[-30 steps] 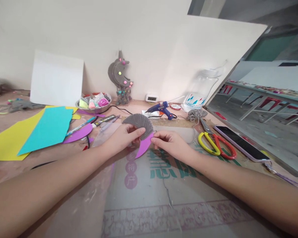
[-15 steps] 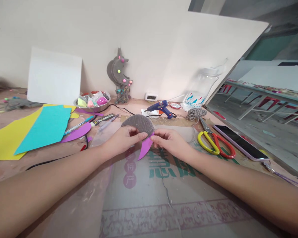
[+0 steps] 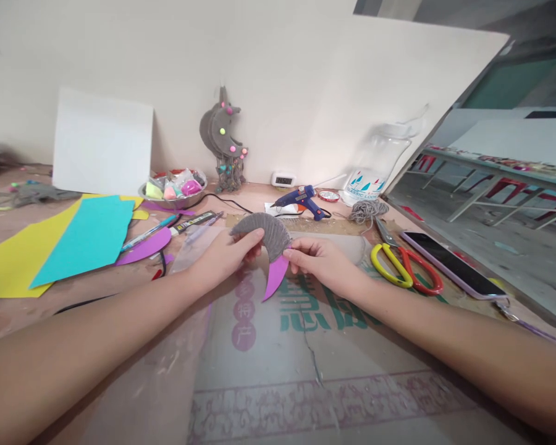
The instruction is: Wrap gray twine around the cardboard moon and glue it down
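A purple crescent cutout [image 3: 275, 275], wrapped over most of its length in grey yarn [image 3: 269, 232], is held up above the work surface. Its lower tip is bare purple and points down. My left hand [image 3: 241, 248] pinches the wrapped part, thumb on the front face. The thumb and fingers of my right hand [image 3: 309, 257] grip the right edge where yarn meets bare purple; whether a yarn end is also between them, I cannot tell. A ball of grey yarn [image 3: 367, 211] lies behind my right hand, near scissors [image 3: 404, 267] with yellow and red handles.
A blue glue gun [image 3: 301, 199] and a small white clock [image 3: 283, 179] stand at the back. A finished yarn moon [image 3: 219, 133] leans on the wall. Cyan sheet [image 3: 86, 238] and yellow sheet [image 3: 18, 259] lie left, a phone [image 3: 451, 262] right, a glass jug [image 3: 375, 164] behind.
My left thumb has shifted up from the crescent's inner edge onto its wrapped face, so more of the wrapping shows. The right hand keeps its pinch at the edge.
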{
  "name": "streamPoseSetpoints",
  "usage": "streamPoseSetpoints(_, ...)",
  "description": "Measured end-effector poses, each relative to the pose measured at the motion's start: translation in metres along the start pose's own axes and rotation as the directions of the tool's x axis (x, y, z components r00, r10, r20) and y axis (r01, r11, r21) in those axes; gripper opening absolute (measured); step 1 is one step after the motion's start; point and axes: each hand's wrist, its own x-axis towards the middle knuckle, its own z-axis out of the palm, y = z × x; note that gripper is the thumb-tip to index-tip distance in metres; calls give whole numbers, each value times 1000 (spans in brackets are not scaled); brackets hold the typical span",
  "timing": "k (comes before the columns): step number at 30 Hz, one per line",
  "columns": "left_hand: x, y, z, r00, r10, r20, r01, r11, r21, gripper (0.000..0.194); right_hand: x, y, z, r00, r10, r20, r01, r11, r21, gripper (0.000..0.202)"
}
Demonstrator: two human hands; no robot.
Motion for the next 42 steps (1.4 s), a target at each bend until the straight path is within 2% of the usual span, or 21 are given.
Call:
streamPoseSetpoints(3, 2, -2, 0, 999, -33, 20, 34, 997, -66, 26, 1, 2, 0, 1000, 9, -10, -9, 1000, 27, 28)
streamPoseSetpoints(7, 1, 2, -2, 993, -35, 110, 46, 994, -97, 15, 0, 2, -1, 999, 15, -28, -15, 1000, -7, 31)
streamPoseSetpoints(9, 0, 4, -2, 989, -5, 146, 21, 994, -108, 17, 0, 2, -1, 999, 16, -31, -17, 999, -37, 32)
streamPoseSetpoints(13, -1, 6, -1, 990, 52, 132, -42, 996, -80, 31, -1, 2, -1, 999, 37, -24, -38, 997, -74, 34)
streamPoseSetpoints(16, -1, 4, -1, 992, 28, 124, -31, 999, 17, 32, -1, 2, -1, 999, 27, -27, -30, 993, -115, 34)
streamPoseSetpoints(20, 0, 1, -1, 988, -30, 149, 34, 999, -23, 31, -1, 1, 0, 998, -65, -10, 61, 969, -239, 35)
streamPoseSetpoints(23, 2, 1, -2, 997, 18, 81, -17, 1000, -12, 32, -3, 1, 0, 989, -147, 21, 146, 940, -308, 38)
streamPoseSetpoints(26, 3, 4, -1, 998, 54, -21, -54, 999, -2, 32, -4, 1, 0, 990, -135, -30, 119, 942, -314, 39)
streamPoseSetpoints(30, 3, 5, -1, 995, 43, -85, -42, 999, 16, 32, -6, 1, 0, 984, -139, -113, 108, 965, -240, 28)
streamPoseSetpoints(33, 4, 4, -2, 992, 53, -113, -50, 998, 29, 31, -6, 2, -2, 975, -193, -106, 166, 960, -227, 20)
streamPoseSetpoints(37, 5, 2, -3, 989, 71, -133, -67, 997, 41, 32, -4, 4, -9, 963, -234, -135, 184, 934, -306, 19)
streamPoseSetpoints(40, 5, 0, -1, 993, 36, -110, -39, 999, -29, 32, -2, 6, -13, 963, -209, -172, 147, 937, -317, 17)
streamPoseSetpoints(42, 5, -2, 0, 996, -2, -89, -6, 996, -89, 31, -1, 7, -13, 962, -212, -174, 140, 925, -354, 24)
